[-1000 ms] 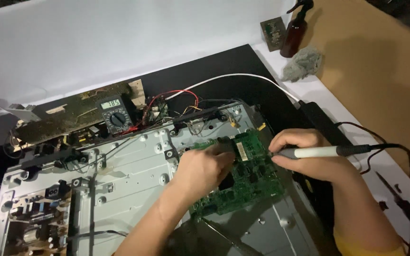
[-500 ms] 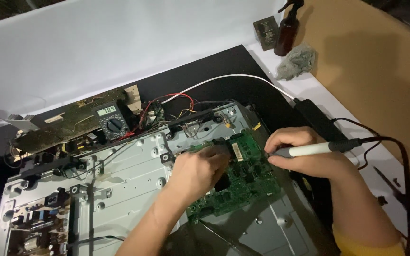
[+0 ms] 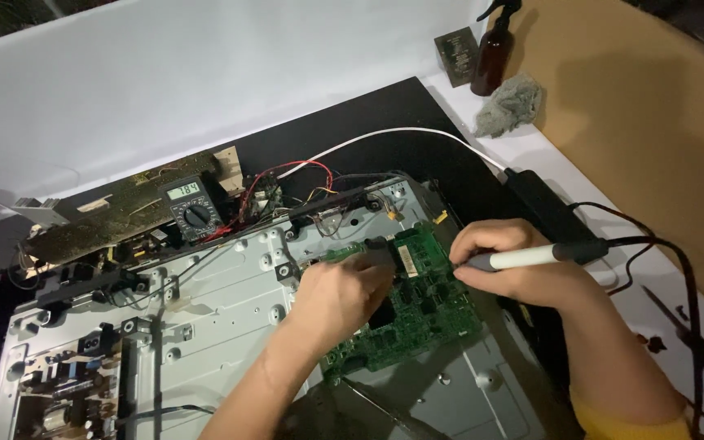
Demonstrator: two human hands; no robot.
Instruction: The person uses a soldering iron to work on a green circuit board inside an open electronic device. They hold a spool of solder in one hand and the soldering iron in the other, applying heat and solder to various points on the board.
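At the right end of the grey metal chassis, a green circuit board lay tilted across the panel, and both hands worked on it. The left hand pressed down on the board's left part with its fingers curled over the edge, covering whatever lay under them, so I cannot tell whether it pinched anything besides the board. The right hand was closed round a soldering iron with a white grip and dark rear end, held like a pen, its tip meeting the board's upper right edge. A black cord ran from the iron's back end off to the right and down. Just behind the right hand sat a black power adapter, with a white cable curving from it to the left over the black mat. Beyond the chassis, a multimeter with a lit display stood among red and black wires, beside a long brownish board. Another circuit board occupied the chassis's lower left corner. Far back on the white table stood a brown spray bottle, a small dark box and a grey crumpled rag, near a sheet of cardboard.
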